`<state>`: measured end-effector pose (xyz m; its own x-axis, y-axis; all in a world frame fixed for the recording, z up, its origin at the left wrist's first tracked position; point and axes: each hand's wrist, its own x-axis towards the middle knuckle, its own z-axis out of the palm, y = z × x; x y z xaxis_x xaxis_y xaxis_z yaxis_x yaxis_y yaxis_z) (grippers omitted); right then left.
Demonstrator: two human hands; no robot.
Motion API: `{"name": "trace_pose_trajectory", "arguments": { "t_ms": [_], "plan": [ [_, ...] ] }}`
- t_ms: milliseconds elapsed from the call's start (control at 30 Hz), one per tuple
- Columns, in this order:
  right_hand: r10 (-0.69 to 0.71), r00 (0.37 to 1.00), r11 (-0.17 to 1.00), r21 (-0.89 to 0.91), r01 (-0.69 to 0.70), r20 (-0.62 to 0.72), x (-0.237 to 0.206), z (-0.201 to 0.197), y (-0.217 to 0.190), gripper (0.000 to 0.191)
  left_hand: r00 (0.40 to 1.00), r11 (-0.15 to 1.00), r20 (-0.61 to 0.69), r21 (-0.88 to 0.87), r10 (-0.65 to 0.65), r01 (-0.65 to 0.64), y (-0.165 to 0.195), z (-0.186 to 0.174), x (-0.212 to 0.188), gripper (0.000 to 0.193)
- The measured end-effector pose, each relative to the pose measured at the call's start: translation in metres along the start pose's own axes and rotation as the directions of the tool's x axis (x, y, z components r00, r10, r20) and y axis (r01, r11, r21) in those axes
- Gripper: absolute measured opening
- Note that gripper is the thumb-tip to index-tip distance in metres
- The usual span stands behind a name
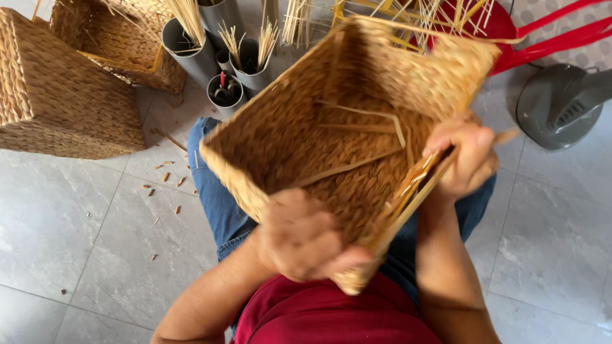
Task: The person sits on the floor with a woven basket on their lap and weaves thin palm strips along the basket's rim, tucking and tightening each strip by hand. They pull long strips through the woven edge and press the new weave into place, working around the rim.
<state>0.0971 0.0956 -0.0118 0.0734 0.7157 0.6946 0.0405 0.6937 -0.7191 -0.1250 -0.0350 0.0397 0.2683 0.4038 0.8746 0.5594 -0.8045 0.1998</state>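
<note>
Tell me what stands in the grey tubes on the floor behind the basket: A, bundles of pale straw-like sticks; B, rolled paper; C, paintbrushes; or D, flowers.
A: the grey tubes beyond the square woven basket hold upright bundles of pale sticks.

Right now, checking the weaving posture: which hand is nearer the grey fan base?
Right. The right hand grips the basket's rim nearest the fan base; the left hand holds the near corner, farther away.
</note>
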Motion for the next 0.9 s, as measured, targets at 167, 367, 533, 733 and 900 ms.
{"name": "trace_pose_trajectory", "arguments": {
  "t_ms": [167,367,533,733,900],
  "plan": [
    [-0.013,0.995,0.981,-0.196,-0.006,-0.096,-0.038,0.021,-0.015,0.058,0.984,0.977,-0.062,0.119,-0.169,0.176,-0.087,-0.021,-0.03,0.038],
    [0.046,0.995,0.876,-0.482,0.004,0.091,-0.063,0.043,0.009,0.046,0.789,0.773,-0.198,0.168,-0.582,0.612,-0.114,0.005,-0.068,0.027],
    [0.087,0.974,0.845,-0.533,0.039,0.209,-0.071,0.047,0.015,0.041,0.444,0.491,-0.265,-0.151,-0.856,0.858,-0.062,-0.001,-0.101,0.016],
    [0.12,0.951,0.918,-0.396,0.002,0.284,-0.06,0.04,0.004,0.044,0.469,0.491,-0.146,-0.252,-0.871,0.834,-0.032,-0.011,-0.102,0.02],
    [0.109,0.944,0.953,-0.303,-0.01,0.313,-0.039,0.042,-0.023,0.042,0.488,0.492,-0.069,-0.199,-0.87,0.848,-0.046,-0.015,-0.101,0.019]
  ]
}}
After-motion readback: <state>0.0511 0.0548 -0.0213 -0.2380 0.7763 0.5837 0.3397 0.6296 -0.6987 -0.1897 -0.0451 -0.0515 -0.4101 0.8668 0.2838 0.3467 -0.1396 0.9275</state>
